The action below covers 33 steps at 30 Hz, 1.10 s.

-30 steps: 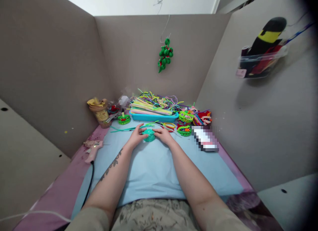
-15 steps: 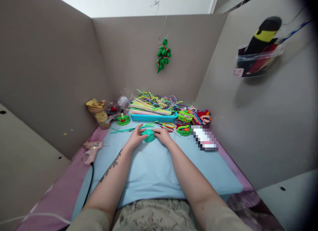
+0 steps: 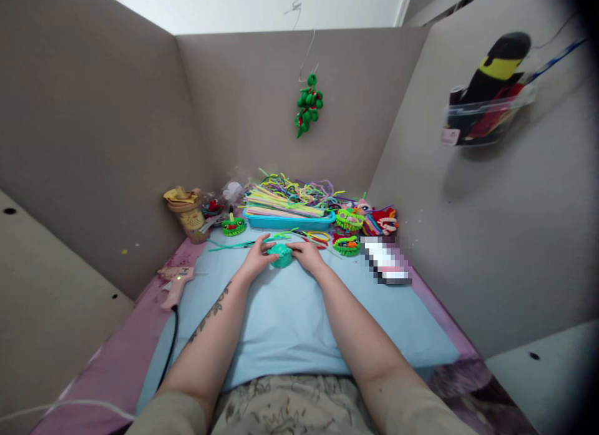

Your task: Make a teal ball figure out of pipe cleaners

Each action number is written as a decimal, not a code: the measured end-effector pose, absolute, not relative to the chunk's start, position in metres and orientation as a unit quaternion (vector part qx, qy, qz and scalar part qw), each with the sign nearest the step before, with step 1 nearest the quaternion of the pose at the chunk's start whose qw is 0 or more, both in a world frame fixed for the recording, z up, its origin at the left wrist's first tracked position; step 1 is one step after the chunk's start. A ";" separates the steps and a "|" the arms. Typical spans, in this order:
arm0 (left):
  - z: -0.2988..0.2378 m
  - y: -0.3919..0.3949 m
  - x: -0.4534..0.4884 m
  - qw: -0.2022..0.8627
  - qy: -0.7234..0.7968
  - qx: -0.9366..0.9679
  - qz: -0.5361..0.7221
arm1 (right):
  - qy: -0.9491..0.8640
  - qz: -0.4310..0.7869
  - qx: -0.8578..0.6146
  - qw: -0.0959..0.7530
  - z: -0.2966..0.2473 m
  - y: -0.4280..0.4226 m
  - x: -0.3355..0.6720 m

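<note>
Between my two hands sits a round teal pipe-cleaner piece (image 3: 281, 256), low over the light blue cloth (image 3: 290, 316). My left hand (image 3: 257, 257) grips its left side, thumb toward me and fingers at the far edge. On the right side, the fingers of my right hand (image 3: 305, 255) are bent and pressed against it. Teal pipe cleaners (image 3: 229, 244) lie just beyond my left hand. Behind my right hand are pliers with red handles (image 3: 314, 240) and yellow-handled scissors (image 3: 321, 236), partly covered by other things.
A blue tray (image 3: 290, 221) heaped with pipe cleaners stands at the back. Green frog-like pieces (image 3: 233, 225) flank it. At left are a pink glue gun (image 3: 176, 288) with a black cord and a brown cup (image 3: 186, 216). A blurred-out phone-like object (image 3: 386, 261) lies right. Grey panels enclose the table.
</note>
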<state>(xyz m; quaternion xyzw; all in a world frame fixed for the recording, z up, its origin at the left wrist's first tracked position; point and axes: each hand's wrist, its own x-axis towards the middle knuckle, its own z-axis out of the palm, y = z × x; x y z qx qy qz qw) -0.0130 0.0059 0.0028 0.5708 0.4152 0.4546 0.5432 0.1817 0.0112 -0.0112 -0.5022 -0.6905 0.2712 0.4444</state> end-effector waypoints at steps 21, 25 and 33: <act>0.005 0.004 -0.013 0.532 0.420 0.581 0.450 | -0.676 0.347 -0.474 0.445 -0.016 0.008 0.183; 0.008 0.002 -0.012 0.525 0.426 0.588 0.444 | -0.657 0.303 -0.514 0.460 -0.015 0.008 0.180; 0.008 0.002 -0.011 0.529 0.426 0.585 0.443 | -0.655 0.349 -0.480 0.467 -0.011 0.005 0.175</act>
